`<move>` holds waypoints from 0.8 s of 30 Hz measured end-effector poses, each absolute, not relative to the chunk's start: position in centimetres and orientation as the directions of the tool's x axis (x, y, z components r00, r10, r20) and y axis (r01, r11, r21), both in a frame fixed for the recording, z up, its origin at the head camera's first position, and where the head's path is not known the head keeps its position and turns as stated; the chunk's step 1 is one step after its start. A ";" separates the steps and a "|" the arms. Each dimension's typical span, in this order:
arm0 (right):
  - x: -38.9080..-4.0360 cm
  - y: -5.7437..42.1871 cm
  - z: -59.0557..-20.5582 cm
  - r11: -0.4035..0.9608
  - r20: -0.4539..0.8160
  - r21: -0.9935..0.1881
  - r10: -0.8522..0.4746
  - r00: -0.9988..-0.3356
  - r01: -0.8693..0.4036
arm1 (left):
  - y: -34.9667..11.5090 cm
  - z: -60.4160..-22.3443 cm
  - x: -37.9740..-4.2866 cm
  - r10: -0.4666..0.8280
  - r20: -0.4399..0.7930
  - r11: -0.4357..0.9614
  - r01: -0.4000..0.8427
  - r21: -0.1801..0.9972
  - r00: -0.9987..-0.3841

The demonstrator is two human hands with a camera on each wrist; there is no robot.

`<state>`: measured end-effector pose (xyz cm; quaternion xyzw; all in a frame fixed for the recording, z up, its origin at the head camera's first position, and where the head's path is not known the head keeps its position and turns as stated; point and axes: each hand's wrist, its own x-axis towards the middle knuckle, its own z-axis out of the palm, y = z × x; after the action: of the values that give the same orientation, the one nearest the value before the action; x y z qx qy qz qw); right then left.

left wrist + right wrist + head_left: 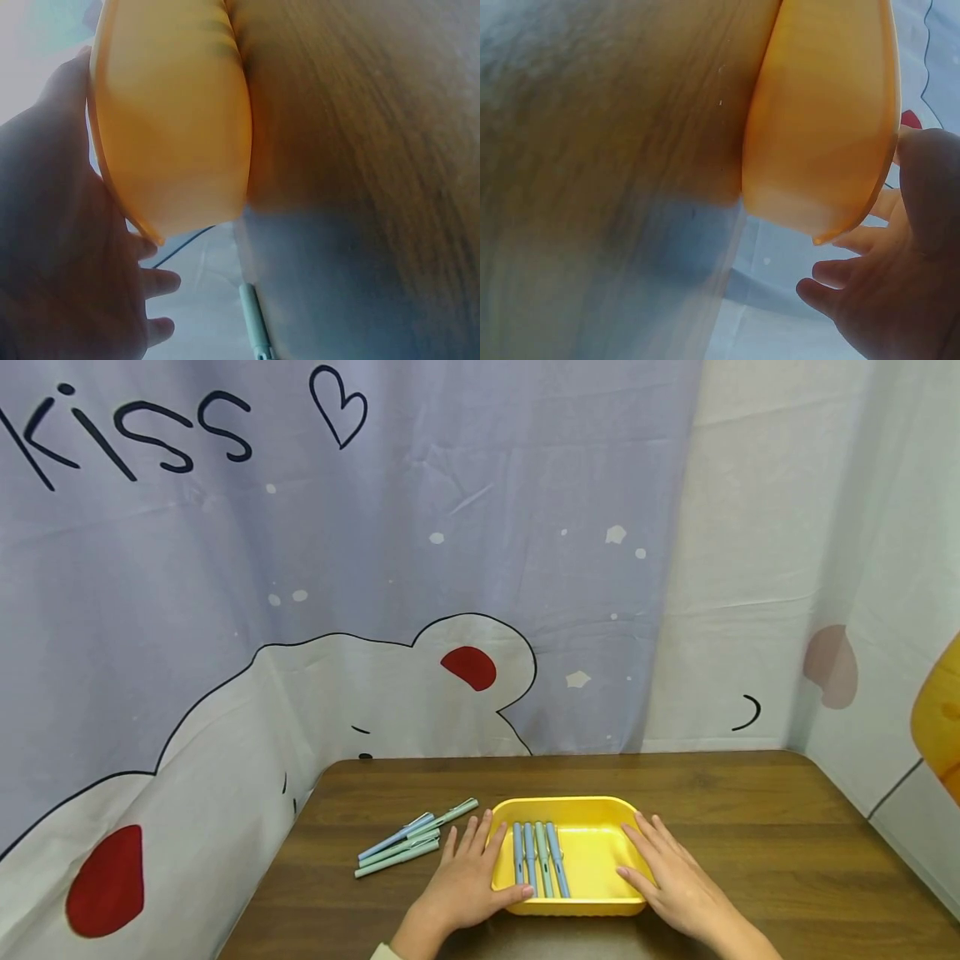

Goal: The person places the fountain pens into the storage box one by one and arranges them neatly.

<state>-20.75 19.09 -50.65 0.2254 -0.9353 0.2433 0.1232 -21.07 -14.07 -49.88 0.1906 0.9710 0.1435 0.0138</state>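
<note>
Table (pixel 750 835): brown, wood-grained
Tray (pixel 600 860): four pens (pixel 530 860) inside, left
Left hand (pixel 467 881): spread, touching tray
Right hand (pixel 681 883): spread, touching tray

Pale cream-green sleeve cuff (pixel 385 952) below bare left hand (pixel 465 881); right hand (pixel 681 883) bare

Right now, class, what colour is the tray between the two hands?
Yellow: the tray shows best in the head view.
</note>
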 end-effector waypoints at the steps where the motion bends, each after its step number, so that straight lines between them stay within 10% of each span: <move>1: -20.7 19.1 -50.7 0.781 0.331 -0.402 -0.362 -0.871 -0.477 | -14.1 -49.9 -21.1 0.374 0.027 0.887 0.366 0.283 -0.927; 24: -20.6 19.6 -50.9 0.793 0.265 -0.363 -0.415 -0.871 -0.488 | -14.1 -49.8 -21.1 0.371 0.020 0.892 0.362 0.270 -0.928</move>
<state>-20.60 19.64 -50.87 0.2394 -0.9430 0.2145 0.0858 -21.14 -14.07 -49.78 0.1885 0.9725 0.1355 0.0161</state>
